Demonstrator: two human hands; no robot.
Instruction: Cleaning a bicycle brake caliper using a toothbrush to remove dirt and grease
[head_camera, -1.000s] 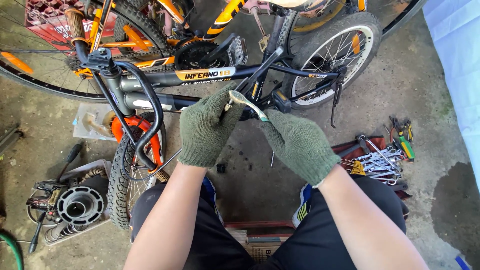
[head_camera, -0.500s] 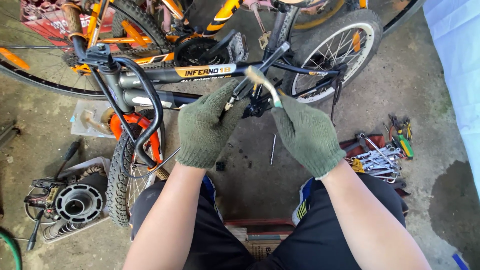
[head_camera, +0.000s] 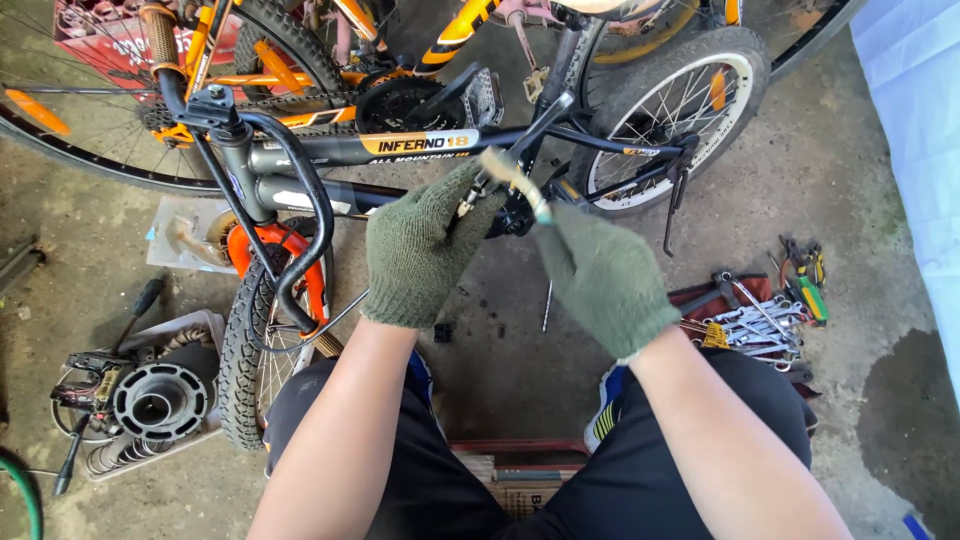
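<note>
Head view: both gloved hands meet over the small black bicycle (head_camera: 400, 150), which lies on its side on the concrete floor (head_camera: 500, 340); the left hand (head_camera: 420, 250) is closed in a pinch grip on the near end of a pale, curved, blurred tool or cable piece (head_camera: 515, 180), and the right hand (head_camera: 605, 275) pinches its other end, just in front of the frame's crank area (head_camera: 515, 215). The step in hand looks like working a fitting near the crank; the next move probably calls for steadying the piece with one hand while the other turns or pulls. Spanners (head_camera: 750, 325) lie well apart to the right.
</note>
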